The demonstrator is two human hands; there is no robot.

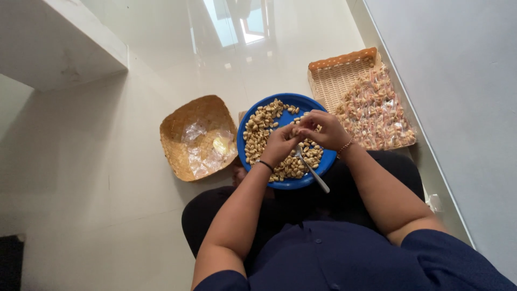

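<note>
A round blue plate (253, 156) full of pale peanuts (259, 125) rests on my lap. A metal spoon (313, 172) lies in it, its handle sticking out over the near rim. My left hand (280, 144) and my right hand (323, 129) meet above the middle of the plate, fingertips pinched together around something small that I cannot make out, possibly a small packet. A dark band circles my left wrist and a beaded bracelet my right.
A square woven basket (175, 140) with empty clear plastic bags (202, 145) sits on the glossy white floor to the left. A rectangular woven tray (336, 73) piled with small filled packets (374, 110) lies right, beside a grey wall. A white ledge (64, 40) juts out upper left.
</note>
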